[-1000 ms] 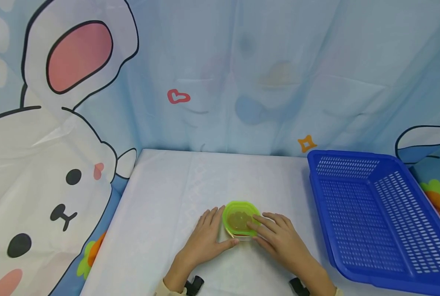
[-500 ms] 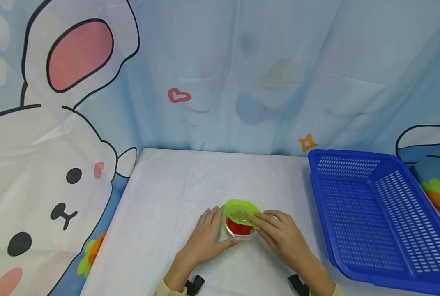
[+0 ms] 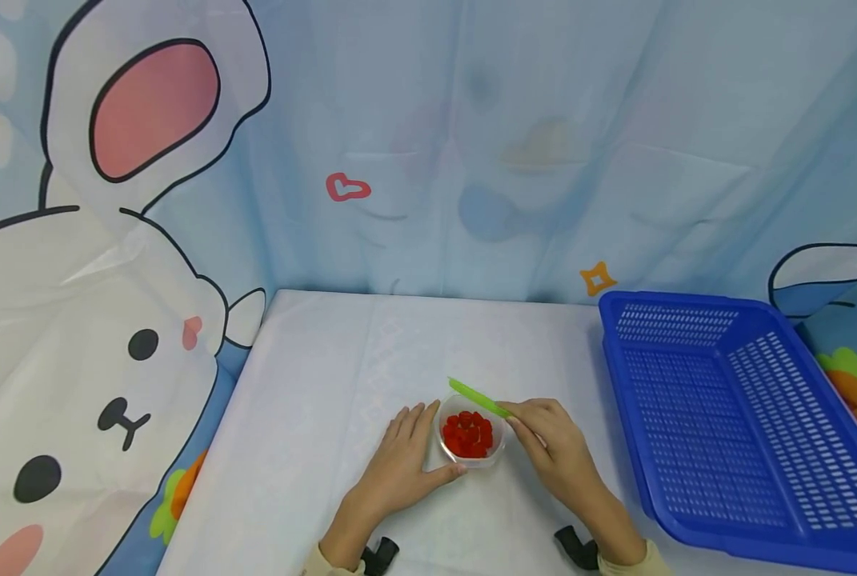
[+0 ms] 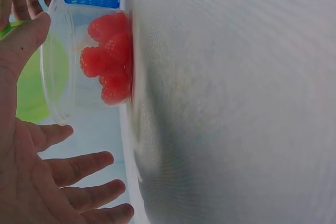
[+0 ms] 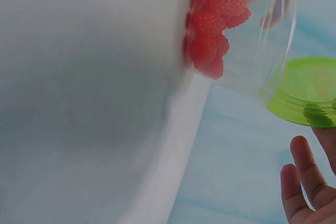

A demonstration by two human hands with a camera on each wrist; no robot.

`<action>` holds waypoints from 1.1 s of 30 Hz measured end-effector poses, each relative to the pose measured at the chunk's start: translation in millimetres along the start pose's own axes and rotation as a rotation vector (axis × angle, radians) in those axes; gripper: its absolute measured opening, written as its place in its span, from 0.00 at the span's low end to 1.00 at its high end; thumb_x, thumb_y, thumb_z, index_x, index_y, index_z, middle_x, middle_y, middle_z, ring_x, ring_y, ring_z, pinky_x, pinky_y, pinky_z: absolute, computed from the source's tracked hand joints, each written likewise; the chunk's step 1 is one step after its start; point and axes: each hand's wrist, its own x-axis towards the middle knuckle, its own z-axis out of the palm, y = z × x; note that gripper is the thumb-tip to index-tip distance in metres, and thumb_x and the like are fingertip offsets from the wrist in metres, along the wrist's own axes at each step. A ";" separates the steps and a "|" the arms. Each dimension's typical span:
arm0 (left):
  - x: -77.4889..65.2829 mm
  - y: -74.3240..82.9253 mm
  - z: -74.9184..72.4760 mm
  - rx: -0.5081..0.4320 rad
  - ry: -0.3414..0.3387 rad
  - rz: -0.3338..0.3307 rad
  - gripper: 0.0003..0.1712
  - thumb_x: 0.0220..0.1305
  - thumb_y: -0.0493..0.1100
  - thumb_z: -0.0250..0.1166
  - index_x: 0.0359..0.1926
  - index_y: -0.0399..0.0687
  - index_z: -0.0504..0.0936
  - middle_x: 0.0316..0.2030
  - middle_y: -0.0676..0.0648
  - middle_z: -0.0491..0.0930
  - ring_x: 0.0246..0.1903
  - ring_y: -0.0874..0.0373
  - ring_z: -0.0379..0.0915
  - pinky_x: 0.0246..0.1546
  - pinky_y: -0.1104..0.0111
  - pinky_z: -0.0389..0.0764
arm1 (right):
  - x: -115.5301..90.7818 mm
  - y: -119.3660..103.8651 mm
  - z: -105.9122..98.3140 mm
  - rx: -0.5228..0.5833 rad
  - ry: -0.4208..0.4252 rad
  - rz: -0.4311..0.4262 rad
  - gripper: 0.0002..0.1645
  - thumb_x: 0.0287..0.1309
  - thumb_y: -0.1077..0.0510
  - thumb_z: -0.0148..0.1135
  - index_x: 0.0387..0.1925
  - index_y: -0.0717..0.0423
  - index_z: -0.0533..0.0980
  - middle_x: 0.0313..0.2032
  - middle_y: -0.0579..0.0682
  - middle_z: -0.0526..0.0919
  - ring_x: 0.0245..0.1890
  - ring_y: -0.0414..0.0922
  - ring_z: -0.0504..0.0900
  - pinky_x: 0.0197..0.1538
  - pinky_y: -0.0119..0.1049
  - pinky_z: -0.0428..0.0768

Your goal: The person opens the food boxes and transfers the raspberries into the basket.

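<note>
On the white cloth stands a clear plastic container, upright, its top uncovered. Red raspberries lie at its bottom; the left wrist view shows several raspberries through the wall. My left hand holds the rim between thumb and index finger, the other fingers spread beside it. With my right hand I pinch the green lid by its edge. The lid is tilted nearly on edge above the container's far right side. In the right wrist view the lid appears close to the rim.
A large blue plastic basket with slotted walls stands at the right of the table. Behind hangs a light-blue curtain with cartoon prints. Dark wrist mounts sit under both wrists.
The green lid has come off the container, tilting up and away with my right hand, and the raspberries are uncovered. My left hand stays at the container's left side.
</note>
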 end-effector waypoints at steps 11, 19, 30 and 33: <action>0.1 -0.2 -0.4 -0.008 -0.022 -0.011 0.58 0.59 0.74 0.62 0.78 0.49 0.53 0.73 0.38 0.58 0.73 0.37 0.49 0.71 0.45 0.52 | 6.6 10.7 3.2 0.209 0.176 0.189 0.16 0.61 0.76 0.61 0.49 0.65 0.83 0.43 0.56 0.86 0.47 0.33 0.79 0.47 0.19 0.74; 0.4 -0.1 -0.5 -0.003 -0.023 -0.014 0.58 0.58 0.74 0.63 0.78 0.49 0.54 0.73 0.38 0.59 0.73 0.38 0.49 0.70 0.46 0.54 | 14.5 22.6 5.6 0.416 0.218 0.504 0.15 0.74 0.65 0.51 0.50 0.70 0.81 0.39 0.62 0.85 0.39 0.41 0.82 0.42 0.28 0.80; 0.6 -0.7 -0.6 -0.006 -0.029 -0.020 0.58 0.58 0.74 0.63 0.78 0.49 0.53 0.73 0.39 0.59 0.73 0.38 0.50 0.71 0.48 0.54 | 25.1 48.5 9.2 0.675 0.193 0.858 0.27 0.76 0.50 0.51 0.59 0.71 0.73 0.37 0.48 0.84 0.37 0.42 0.84 0.42 0.35 0.83; 0.5 -0.8 -0.5 -0.008 -0.029 -0.017 0.58 0.58 0.74 0.62 0.78 0.49 0.53 0.73 0.39 0.59 0.72 0.38 0.50 0.71 0.48 0.54 | 28.4 55.4 11.4 0.719 0.160 0.917 0.27 0.77 0.51 0.50 0.61 0.71 0.71 0.36 0.47 0.84 0.36 0.42 0.84 0.42 0.35 0.83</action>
